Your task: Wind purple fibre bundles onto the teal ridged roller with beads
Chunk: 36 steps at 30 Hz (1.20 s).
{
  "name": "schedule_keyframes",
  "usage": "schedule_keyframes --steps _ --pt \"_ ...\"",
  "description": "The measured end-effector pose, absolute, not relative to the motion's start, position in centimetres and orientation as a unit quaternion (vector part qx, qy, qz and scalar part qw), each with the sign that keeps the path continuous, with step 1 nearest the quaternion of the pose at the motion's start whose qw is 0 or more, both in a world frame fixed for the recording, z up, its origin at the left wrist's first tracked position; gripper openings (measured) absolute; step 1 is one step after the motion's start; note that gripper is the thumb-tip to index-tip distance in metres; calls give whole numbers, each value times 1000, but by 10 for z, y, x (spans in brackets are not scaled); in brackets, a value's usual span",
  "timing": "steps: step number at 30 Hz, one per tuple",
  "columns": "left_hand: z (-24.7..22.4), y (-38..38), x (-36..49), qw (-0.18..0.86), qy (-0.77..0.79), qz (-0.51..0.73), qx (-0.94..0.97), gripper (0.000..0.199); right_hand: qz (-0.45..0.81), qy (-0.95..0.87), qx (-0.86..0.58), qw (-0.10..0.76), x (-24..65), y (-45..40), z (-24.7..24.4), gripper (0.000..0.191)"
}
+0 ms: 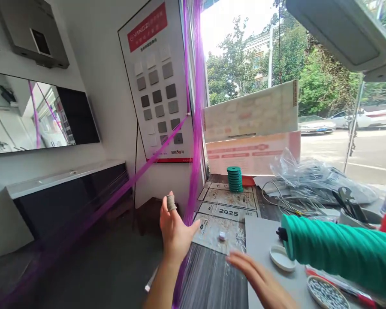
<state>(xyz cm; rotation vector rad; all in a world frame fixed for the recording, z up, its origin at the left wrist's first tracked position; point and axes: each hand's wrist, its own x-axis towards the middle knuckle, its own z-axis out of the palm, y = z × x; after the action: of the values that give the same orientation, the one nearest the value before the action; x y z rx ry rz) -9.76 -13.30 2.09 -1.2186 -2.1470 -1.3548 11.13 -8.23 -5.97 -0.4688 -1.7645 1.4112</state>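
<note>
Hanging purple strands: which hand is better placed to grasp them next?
Probably the left hand: it is open, its thumb overlapping the purple strands in this view, though contact is unclear. The right hand is farther off, by the gray board.

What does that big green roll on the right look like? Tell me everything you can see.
The big green roll is long and thick, with a ridged surface that looks like wound cord or thread. A black tip sticks out of its rimmed near end. It lies lengthwise, tilting slightly down rightward, and runs out of the picture. That end is beside a white lid. Neither the left hand nor the right hand touches it. Its support isn't visible.
</note>
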Motion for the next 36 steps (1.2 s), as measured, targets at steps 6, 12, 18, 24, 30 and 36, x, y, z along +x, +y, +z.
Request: schedule_keyframes --steps 6,12,18,24,30,36 --pt "-7 -127 -133 -182 -697 -560 -409 98 597 -491 -360 522 -22 40 -26 81" --pt "-16 -139 -140 -295 -632 -581 -419 80 728 -458 -293 417 -77 78 -38 83" --pt "-9 -155 -139 -333 -590 -640 -363 72 876 -435 -67 199 -94 4 -32 81" --pt "7 -189 -123 -400 -593 -587 -379 58 948 -291 20 125 -41 -66 -26 66" --pt "8 -228 -104 -489 -564 -533 -398 64 943 -304 19 134 14 -119 -31 54" --pt "-1 -246 -90 -443 -604 -565 -345 64 905 -364 -128 177 41 -158 -57 39"
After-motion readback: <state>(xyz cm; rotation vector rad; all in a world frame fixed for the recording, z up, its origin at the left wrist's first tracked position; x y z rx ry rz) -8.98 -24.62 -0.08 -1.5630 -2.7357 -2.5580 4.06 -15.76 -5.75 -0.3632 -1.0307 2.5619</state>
